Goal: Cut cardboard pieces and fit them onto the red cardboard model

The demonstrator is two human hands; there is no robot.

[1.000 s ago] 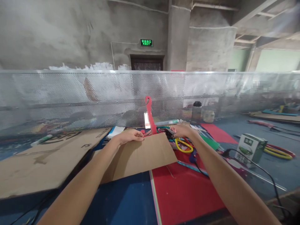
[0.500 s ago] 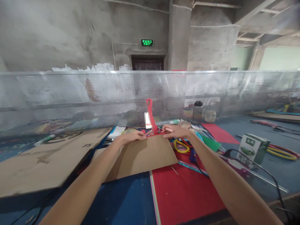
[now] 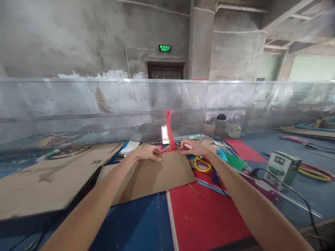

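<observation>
My left hand [image 3: 147, 152] grips the far edge of a brown cardboard sheet [image 3: 159, 174], fingers curled over it. My right hand [image 3: 195, 147] is pinched on a thin pen-like stick at the same edge, beside a red upright tool [image 3: 169, 129] whose handle rises between my hands. What the stick is, I cannot make out. The cardboard lies partly on a red mat [image 3: 206, 216] and a blue surface [image 3: 136, 226].
A large printed cardboard panel [image 3: 47, 174] lies at left. Yellow-handled scissors [image 3: 202, 164], coloured paper scraps, a black cable [image 3: 295, 195] and a green-white box [image 3: 284, 167] sit at right. A perforated metal screen [image 3: 104, 104] runs across the back, with a dark bottle [image 3: 220, 126] and jar near it.
My right hand moved left from the clutter to the cardboard's far edge beside the red tool, now pinching a thin stick. My left hand stayed on the cardboard edge.
</observation>
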